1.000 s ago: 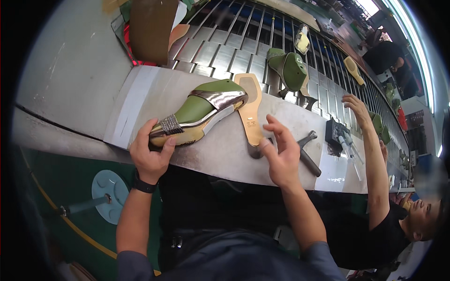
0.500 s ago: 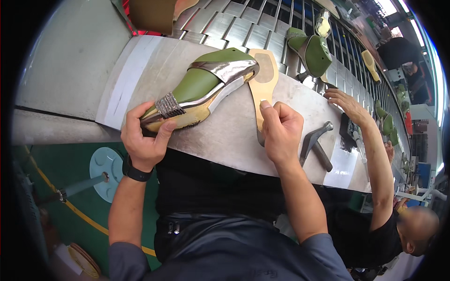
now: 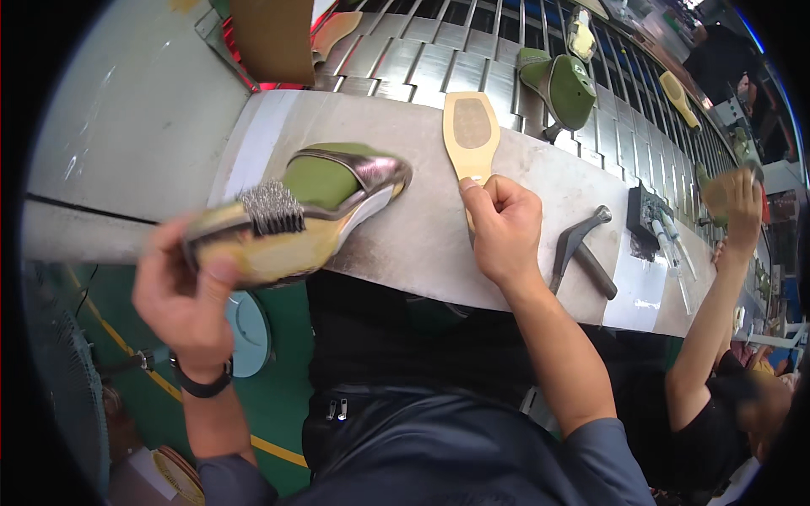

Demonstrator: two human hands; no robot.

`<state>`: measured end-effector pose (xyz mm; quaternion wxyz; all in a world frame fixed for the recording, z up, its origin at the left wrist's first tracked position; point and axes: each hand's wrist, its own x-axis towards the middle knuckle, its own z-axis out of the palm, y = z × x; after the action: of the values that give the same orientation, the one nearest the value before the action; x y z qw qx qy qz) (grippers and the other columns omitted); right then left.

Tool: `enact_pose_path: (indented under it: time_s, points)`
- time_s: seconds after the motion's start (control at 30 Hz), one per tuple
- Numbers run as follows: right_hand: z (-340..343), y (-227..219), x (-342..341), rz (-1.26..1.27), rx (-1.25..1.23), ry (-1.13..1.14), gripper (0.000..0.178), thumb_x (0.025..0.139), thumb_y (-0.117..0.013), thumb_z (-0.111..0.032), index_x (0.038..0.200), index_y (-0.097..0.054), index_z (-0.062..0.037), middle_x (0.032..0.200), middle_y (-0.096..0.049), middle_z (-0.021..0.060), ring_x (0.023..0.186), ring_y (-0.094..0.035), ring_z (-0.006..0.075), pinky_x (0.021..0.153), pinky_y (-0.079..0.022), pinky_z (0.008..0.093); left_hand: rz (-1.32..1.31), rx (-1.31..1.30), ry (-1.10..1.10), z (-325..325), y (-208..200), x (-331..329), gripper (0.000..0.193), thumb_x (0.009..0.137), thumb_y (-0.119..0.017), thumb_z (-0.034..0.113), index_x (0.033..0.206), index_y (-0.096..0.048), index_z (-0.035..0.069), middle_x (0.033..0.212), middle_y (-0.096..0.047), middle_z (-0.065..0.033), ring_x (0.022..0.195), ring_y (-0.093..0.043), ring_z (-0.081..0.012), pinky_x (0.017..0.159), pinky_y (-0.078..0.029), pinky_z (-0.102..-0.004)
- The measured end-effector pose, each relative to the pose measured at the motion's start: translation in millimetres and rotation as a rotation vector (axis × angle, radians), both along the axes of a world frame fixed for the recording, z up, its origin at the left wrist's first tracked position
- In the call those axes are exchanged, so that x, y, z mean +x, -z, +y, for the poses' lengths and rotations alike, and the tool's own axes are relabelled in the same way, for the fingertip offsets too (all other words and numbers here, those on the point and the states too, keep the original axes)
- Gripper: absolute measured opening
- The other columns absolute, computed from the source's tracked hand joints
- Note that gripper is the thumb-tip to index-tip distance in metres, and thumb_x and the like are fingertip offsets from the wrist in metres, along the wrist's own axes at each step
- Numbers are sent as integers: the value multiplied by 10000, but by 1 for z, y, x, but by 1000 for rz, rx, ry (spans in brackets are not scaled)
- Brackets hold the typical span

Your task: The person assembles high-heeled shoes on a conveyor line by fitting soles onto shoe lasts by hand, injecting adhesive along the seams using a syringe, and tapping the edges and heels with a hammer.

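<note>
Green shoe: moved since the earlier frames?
Yes, leftward: the green shoe, in the left hand, now overlaps, in view, the white strip on the bench; earlier it sat clear to the right.

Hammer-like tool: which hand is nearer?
Right. The right hand, holding the tan insole, is just left of the tool; the left hand, on the green shoe, is farther left.

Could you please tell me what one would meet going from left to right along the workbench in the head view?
Green shoe held in the left hand → tan insole gripped by the right hand → hammer → black block.
</note>
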<state>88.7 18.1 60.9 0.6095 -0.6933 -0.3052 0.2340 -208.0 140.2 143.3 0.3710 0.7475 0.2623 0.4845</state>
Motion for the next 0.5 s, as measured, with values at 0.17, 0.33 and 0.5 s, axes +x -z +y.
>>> enact_pose_path:
  time_s: [0.17,0.33,0.5]
  points:
    - [-13,9,-4,-110,104,74,250,948,-756,-140,821,-595,3,823,-655,96,754,-604,151,709,-503,308,-244,-129,-95,45,-33,79,343,1016,-780,240,1173,-701,-55,1067,-745,-53,914,-677,-94,837,-542,-257]
    - [-64,4,-4,-557,-69,-17,330,925,-761,-108,1184,-610,30,1583,-450,333,1462,-494,439,1164,-442,475,-371,-293,143,80,-46,133,362,1027,-766,257,1222,-684,-37,1053,-751,-52,905,-705,-108,828,-569,-266]
    - [-175,11,-42,355,248,-89,334,930,-680,-85,1242,-574,-33,1617,-444,319,1539,-417,402,1238,-343,489,-416,-489,491,79,-57,139,317,1069,-682,187,1293,-658,-36,1124,-765,-106,950,-750,-179,867,-618,-320]
